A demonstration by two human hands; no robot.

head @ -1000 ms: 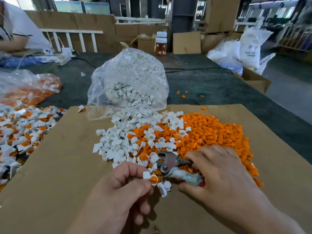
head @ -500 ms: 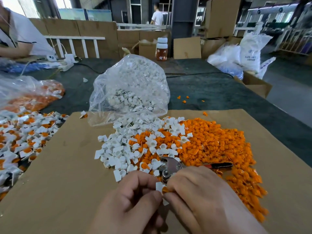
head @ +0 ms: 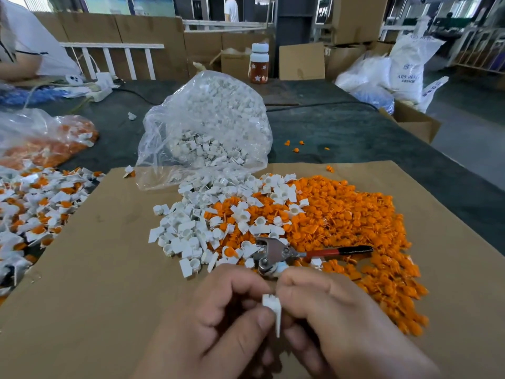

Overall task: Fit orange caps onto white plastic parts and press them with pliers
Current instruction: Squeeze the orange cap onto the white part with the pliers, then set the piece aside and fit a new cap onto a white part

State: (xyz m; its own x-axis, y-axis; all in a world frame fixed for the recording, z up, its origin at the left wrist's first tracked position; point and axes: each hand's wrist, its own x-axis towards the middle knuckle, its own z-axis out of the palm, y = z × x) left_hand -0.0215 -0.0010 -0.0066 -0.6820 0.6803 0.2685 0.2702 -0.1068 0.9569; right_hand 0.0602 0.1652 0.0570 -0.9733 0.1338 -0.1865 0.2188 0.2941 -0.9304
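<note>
Fitting step, I judge: the left hand (head: 226, 324) and right hand (head: 341, 321) both pinch one white part (head: 271, 303) in curled fingers, low over the cardboard (head: 95, 269). Any cap on it is hidden. The pliers (head: 276, 253) lie on the orange caps (head: 355, 222); the right hand likely needs them next.

Two hands (head: 218, 329) (head: 347, 332), one pliers (head: 276, 253), one bottle (head: 259, 64) — caps (head: 355, 222) past counting.

Dark table (head: 355, 132) bears cardboard sheet (head: 95, 269), clear bag (head: 207, 127), stray orange caps (head: 295, 150).
</note>
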